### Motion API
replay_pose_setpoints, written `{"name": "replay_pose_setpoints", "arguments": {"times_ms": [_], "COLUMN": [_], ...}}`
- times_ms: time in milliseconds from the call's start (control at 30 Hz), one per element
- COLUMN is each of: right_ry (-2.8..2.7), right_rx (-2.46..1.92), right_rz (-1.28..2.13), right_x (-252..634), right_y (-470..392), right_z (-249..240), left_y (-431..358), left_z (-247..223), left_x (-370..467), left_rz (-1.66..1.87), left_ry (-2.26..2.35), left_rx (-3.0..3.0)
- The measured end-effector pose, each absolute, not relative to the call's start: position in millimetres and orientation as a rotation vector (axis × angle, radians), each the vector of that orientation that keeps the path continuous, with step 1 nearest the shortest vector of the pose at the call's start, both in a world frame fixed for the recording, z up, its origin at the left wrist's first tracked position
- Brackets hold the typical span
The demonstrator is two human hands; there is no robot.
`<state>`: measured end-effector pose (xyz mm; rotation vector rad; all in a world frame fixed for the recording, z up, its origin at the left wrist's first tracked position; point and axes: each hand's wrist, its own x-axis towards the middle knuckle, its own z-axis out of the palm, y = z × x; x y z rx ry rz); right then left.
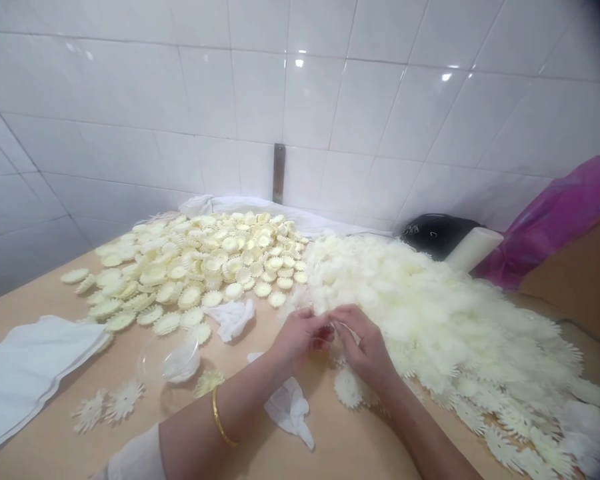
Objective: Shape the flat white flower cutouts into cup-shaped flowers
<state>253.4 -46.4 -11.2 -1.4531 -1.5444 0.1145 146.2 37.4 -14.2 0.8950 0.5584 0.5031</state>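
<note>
Close together at the middle of the table, my left hand (300, 335) and my right hand (364, 343) are both closed, their fingertips pinched and meeting. Whatever lies between the fingers is too small and blurred to name. Just beyond and to the right spreads a heap of flat, whitish toothed discs (410, 300). Left of it rises a pile of pale yellow, shallow cups with toothed rims (190, 263). Below my right hand lies a single toothed disc (349, 388). A crumpled white tissue (289, 407) rests under my left forearm.
A clear bowl holding something white (181, 363) stands left of my forearm, near another crumpled tissue (231, 319). Folded white sheets (27, 373) cover the left edge. Two toothed discs (124, 400) lie nearby. A black bag (437, 233), a white roll (475, 248) and a magenta bag (560, 207) sit back right.
</note>
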Motion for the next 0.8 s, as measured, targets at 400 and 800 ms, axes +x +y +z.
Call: {"name": "replay_pose_setpoints", "arguments": {"times_ms": [400, 800], "right_ry": [-1.058, -1.123], "right_rx": [-1.573, -1.441], "right_rz": [0.327, 0.489], "right_x": [263, 258], "right_y": [-47, -49], "right_z": [-11, -7], "left_y": [38, 35], "left_z": [-20, -24], "left_x": [147, 148], "left_rz": [0.505, 0.526], "left_ry": [0.62, 0.603], "left_rx": [1.103, 1.147]}}
